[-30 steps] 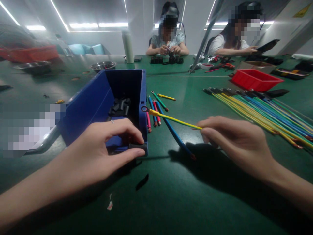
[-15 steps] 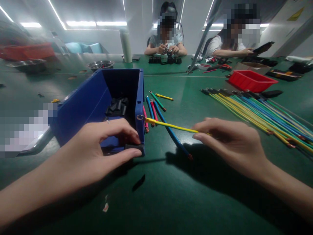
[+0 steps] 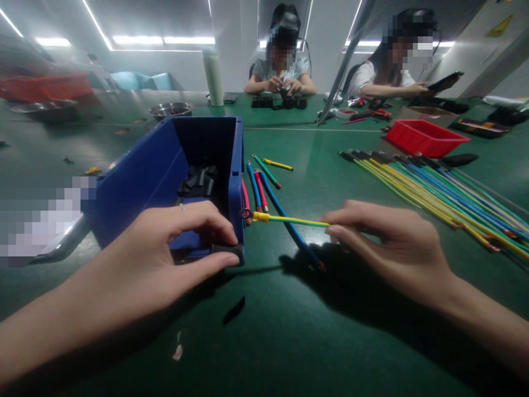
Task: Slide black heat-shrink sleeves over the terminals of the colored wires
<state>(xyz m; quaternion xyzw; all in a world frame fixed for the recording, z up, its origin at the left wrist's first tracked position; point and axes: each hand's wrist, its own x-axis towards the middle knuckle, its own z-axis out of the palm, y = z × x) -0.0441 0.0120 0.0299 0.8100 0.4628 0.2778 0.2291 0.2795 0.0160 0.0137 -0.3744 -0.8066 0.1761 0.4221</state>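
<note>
Between thumb and fingers, my left hand (image 3: 182, 248) pinches a short black sleeve (image 3: 226, 252), which looks like heat-shrink tubing. It is at the front corner of a blue bin (image 3: 136, 171), where several black sleeves (image 3: 199, 181) lie in a pile. My right hand (image 3: 384, 242) is closed on a yellow-green wire (image 3: 295, 221). The wire's ring terminal (image 3: 246, 214) points left toward the black sleeve, a little above and apart from it. Below on the table lie a long blue wire (image 3: 289, 220) and several short red, blue, green and yellow wires.
A row of long wires (image 3: 433, 187) with black sleeved ends lies at right, with a red tray (image 3: 427, 138) behind. A metal bowl (image 3: 170, 110) and a bottle (image 3: 213, 77) stand farther back. Two people sit across the table. A black scrap (image 3: 234, 310) lies in front.
The wire in my right hand has turned about its length, showing its green stripe. Its ring end has dropped and shifted slightly right. My left hand has hardly moved.
</note>
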